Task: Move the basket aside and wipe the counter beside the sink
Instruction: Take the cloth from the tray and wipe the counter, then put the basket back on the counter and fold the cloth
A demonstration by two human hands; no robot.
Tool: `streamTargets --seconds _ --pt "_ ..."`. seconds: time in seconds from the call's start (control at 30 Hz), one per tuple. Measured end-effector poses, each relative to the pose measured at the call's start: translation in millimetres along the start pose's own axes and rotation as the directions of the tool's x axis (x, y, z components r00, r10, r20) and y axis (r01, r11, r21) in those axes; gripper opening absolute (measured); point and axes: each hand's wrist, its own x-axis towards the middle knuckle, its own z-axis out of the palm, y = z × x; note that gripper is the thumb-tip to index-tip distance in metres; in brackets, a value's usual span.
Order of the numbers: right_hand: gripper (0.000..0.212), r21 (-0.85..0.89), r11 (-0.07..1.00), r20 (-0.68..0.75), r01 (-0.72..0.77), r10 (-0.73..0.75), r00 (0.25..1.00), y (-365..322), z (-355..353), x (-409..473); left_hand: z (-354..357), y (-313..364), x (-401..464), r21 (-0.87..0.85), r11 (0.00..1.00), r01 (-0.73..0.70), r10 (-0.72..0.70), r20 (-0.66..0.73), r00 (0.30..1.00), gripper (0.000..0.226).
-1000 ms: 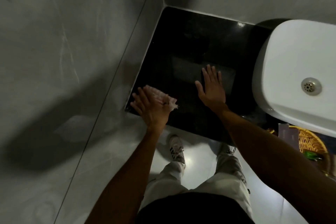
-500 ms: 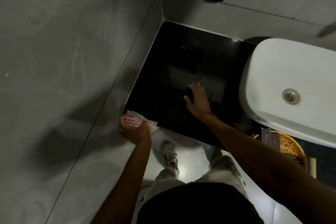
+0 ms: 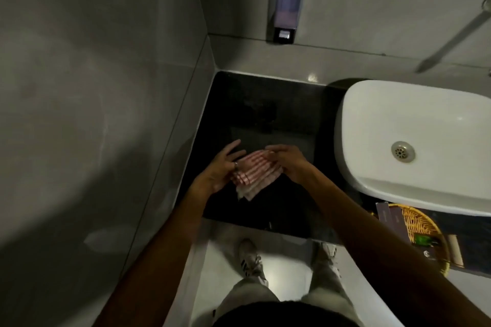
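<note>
A pink-and-white striped cloth (image 3: 254, 175) hangs between both my hands above the black counter (image 3: 255, 109). My left hand (image 3: 221, 167) grips its left edge, with the index and middle fingers stretched out. My right hand (image 3: 285, 160) holds its right edge from above. The wicker basket (image 3: 421, 223) sits at the right, in front of the white sink (image 3: 414, 146), with boxes and a small green bottle in it.
A soap dispenser (image 3: 287, 0) hangs on the back wall above the counter. Grey tiled wall (image 3: 106, 114) closes the counter's left side. A metal tap spout (image 3: 451, 42) reaches in from the upper right. My shoes (image 3: 251, 260) stand on the pale floor below the counter's front edge.
My left hand has carried the cloth from the counter's front left corner toward the middle. My right hand has lifted off the counter and taken the cloth's other side.
</note>
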Motion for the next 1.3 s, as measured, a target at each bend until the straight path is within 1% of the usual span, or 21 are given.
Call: streamTargets --seconds 0.1,0.2,0.3,0.37,0.4,0.43,0.47,0.5,0.53,0.57,0.6,0.67,0.7,0.77,0.83,0.87,0.97,1.03,1.1,1.2,1.3 --pt "0.032 0.171 0.980 -0.205 0.100 -0.064 0.977 -19.1 -5.2 12.2 4.8 33.4 34.8 -0.082 0.997 0.009 -0.018 -0.117 0.993 0.068" --pt "0.038 0.177 0.964 -0.305 0.197 -0.136 0.942 -27.0 0.5 19.2 9.9 53.5 61.8 -0.013 0.999 -0.040 0.036 -0.202 0.979 0.065" --pt "0.034 0.074 0.964 -0.341 0.254 -0.215 0.915 -30.3 6.4 23.6 11.5 62.7 80.9 0.230 0.970 -0.082 0.151 -0.299 0.942 0.055" --pt "0.034 -0.124 0.952 -0.356 0.281 -0.307 0.883 -31.0 4.8 14.6 14.6 64.0 81.3 0.462 0.880 -0.112 0.288 -0.329 0.899 0.049" --pt "0.036 -0.259 0.915 -0.345 0.310 -0.387 0.855 -29.0 0.8 6.1 19.3 62.2 75.8 0.567 0.813 -0.127 0.363 -0.324 0.874 0.047" --pt "0.038 -0.434 0.830 -0.305 0.351 -0.502 0.809 -23.1 -5.8 -4.5 26.0 57.2 66.9 0.671 0.727 -0.146 0.444 -0.297 0.845 0.047" --pt "0.041 -0.632 0.680 -0.233 0.373 -0.625 0.745 -11.9 -13.6 -17.7 35.4 47.2 54.9 0.777 0.606 -0.169 0.531 -0.237 0.814 0.050" --pt "0.043 -0.797 0.486 -0.142 0.358 -0.728 0.671 2.1 -21.4 -30.7 44.7 32.5 42.4 0.870 0.450 -0.204 0.615 -0.136 0.777 0.054" --pt "0.044 -0.894 0.313 -0.065 0.320 -0.798 0.599 19.3 -31.7 -45.8 57.9 13.4 28.7 0.930 0.275 -0.243 0.677 -0.008 0.736 0.057" --pt "0.044 -0.941 0.188 -0.007 0.283 -0.844 0.537 37.9 -42.8 -61.0 72.7 -7.2 15.4 0.952 0.120 -0.283 0.711 0.116 0.694 0.057" --pt "0.041 -0.961 0.109 0.031 0.256 -0.873 0.486 58.8 -56.8 -77.7 91.4 -29.5 1.5 0.947 0.008 -0.322 0.710 0.221 0.669 0.056" --pt "0.033 -0.975 0.047 0.052 0.218 -0.903 0.426 98.6 -89.0 -108.1 129.4 -69.3 -20.3 0.902 -0.119 -0.415 0.659 0.384 0.647 0.058" --pt "0.030 -0.982 0.038 0.046 0.184 -0.901 0.432 116.4 -110.6 -123.8 151.3 -86.6 -28.5 0.870 -0.163 -0.466 0.618 0.458 0.639 0.059" --pt "0.028 -0.994 0.062 -0.003 0.094 -0.851 0.525 142.9 -153.4 -151.5 191.2 -111.6 -39.1 0.807 -0.244 -0.538 0.501 0.580 0.642 0.063" --pt "0.030 -0.989 0.138 -0.144 -0.061 -0.744 0.652 160.2 -189.2 -173.4 226.1 -125.4 -43.2 0.789 -0.252 -0.560 0.351 0.614 0.707 0.069" --pt "0.030 -0.970 0.186 -0.241 -0.154 -0.689 0.683 166.4 -205.8 -182.8 244.0 -130.4 -43.8 0.796 -0.246 -0.553 0.270 0.604 0.750 0.072" --pt "0.038 -0.874 0.306 -0.485 -0.377 -0.516 0.706 177.2 -245.3 -201.2 288.4 -143.6 -44.7 0.839 -0.264 -0.477 0.118 0.518 0.847 0.076" --pt "0.048 -0.821 0.380 -0.554 -0.425 -0.356 0.752 179.4 -265.2 -204.7 308.5 -149.5 -49.0 0.886 -0.234 -0.399 0.085 0.428 0.900 0.073" --pt "0.049 -0.802 0.466 -0.525 -0.372 -0.254 0.812 181.5 -281.7 -204.1 322.1 -152.4 -53.9 0.942 -0.104 -0.320 0.075 0.328 0.942 0.071" --pt "0.036 -0.782 0.572 -0.432 -0.248 -0.210 0.877 176.1 -283.4 -201.0 317.1 -145.6 -60.6 0.969 0.112 -0.221 0.108 0.209 0.972 0.075" --pt "0.032 -0.805 0.582 -0.283 -0.109 -0.217 0.934 162.0 -254.5 -192.3 278.5 -127.6 -69.5 0.965 0.239 -0.108 0.195 0.061 0.979 0.070"
